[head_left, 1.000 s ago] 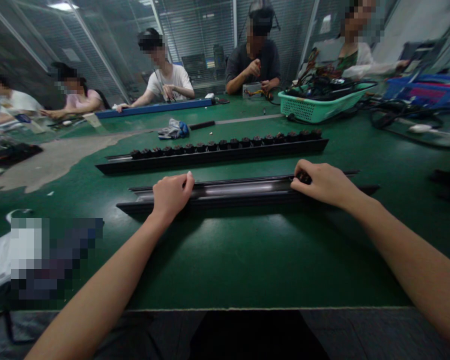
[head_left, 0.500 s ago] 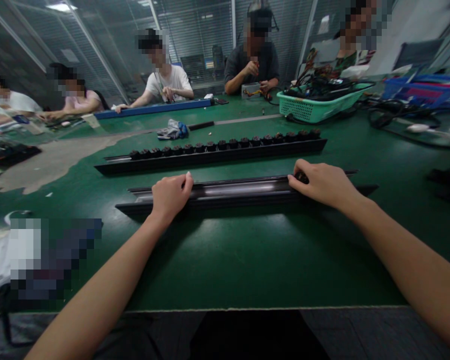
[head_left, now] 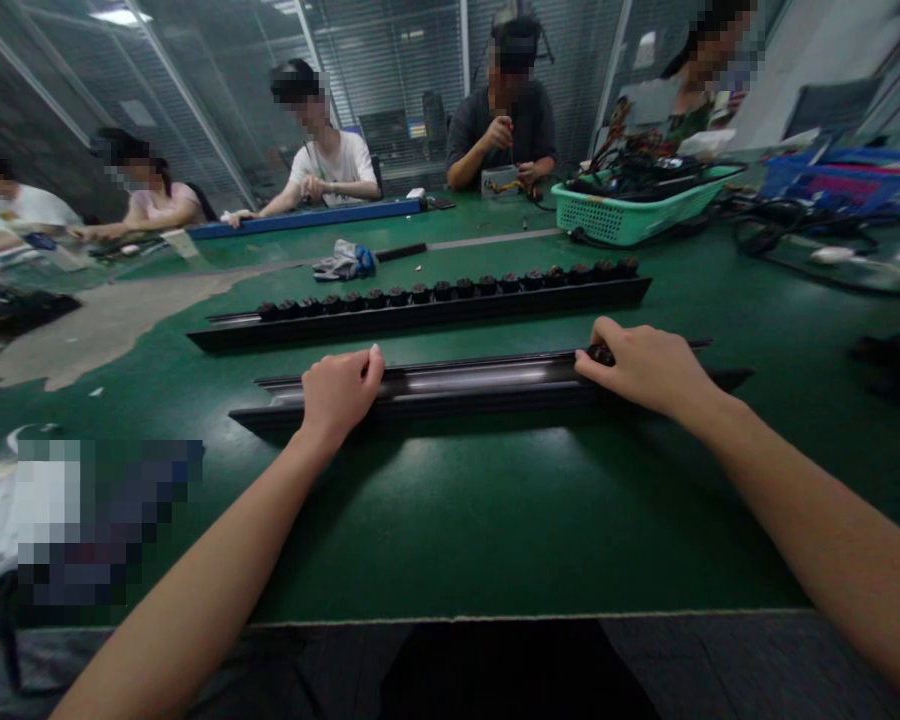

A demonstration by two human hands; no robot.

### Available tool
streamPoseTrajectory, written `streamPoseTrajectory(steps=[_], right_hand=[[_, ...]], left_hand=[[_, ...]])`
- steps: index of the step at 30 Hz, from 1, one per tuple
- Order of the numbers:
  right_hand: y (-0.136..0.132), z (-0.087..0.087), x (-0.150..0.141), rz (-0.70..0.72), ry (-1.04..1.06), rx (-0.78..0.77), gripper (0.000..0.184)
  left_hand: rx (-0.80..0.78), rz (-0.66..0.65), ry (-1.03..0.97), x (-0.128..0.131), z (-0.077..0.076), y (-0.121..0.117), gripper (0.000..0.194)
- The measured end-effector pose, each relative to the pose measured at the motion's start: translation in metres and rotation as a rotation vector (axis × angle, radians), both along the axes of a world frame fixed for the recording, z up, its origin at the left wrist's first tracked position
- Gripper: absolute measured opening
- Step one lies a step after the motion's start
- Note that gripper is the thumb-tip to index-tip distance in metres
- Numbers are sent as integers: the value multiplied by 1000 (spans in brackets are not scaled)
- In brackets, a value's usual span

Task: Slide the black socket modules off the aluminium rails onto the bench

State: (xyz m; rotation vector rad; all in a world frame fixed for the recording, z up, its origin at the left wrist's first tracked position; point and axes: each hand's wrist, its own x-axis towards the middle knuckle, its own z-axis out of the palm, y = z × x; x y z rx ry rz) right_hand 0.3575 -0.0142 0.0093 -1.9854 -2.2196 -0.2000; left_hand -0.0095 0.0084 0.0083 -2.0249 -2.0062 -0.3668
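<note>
A long black channel rail point(head_left: 480, 382) with a shiny inside lies across the green table in front of me. My left hand point(head_left: 337, 398) is closed around its left part, thumb up. Over the right part of the rail, my right hand point(head_left: 645, 370) has its thumb and fingers closed on a small round black part point(head_left: 601, 354), mostly hidden by the fingers. Whether this part sits in the channel or just above it, I cannot tell. Behind lies a second black rail point(head_left: 420, 320) carrying a row of several round black parts point(head_left: 465, 289).
Beyond the rails are a grey-blue glove point(head_left: 343, 261) and a dark-handled tool point(head_left: 401, 253). A green basket point(head_left: 622, 218) of cables stands at the back right, near a blue basket point(head_left: 855, 180). Several people sit across the table point(head_left: 480, 530). Blurred items lie at the left.
Both hands stay in place on the rail and the small part. The view shifts very slightly. Across the table, a person in white has moved one hand a little.
</note>
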Motion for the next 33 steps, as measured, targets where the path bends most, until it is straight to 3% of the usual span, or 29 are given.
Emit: streamPoseTrajectory(steps=[33], right_hand=[[2,2,4,-37,-1,-32,41]], left_hand=[[23,2,28,-1,-2,1,62]])
